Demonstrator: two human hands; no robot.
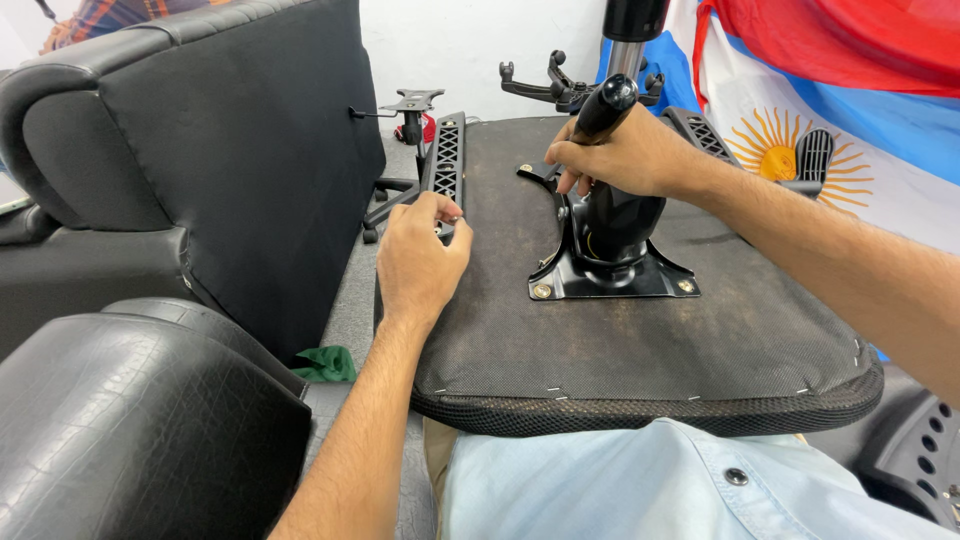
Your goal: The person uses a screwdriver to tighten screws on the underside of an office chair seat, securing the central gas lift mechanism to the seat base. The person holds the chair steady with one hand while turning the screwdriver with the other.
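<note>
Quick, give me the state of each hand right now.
Left hand: fingers pinched on a small part at the seat edge; what it is cannot be told.
Right hand: closed around the black tool handle.

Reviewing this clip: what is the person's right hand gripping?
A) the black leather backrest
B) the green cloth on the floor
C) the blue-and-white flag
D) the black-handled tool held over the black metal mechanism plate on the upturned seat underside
D: the right hand wraps its fingers around the black-handled tool, above the black metal mechanism plate on the upturned seat underside.
</note>
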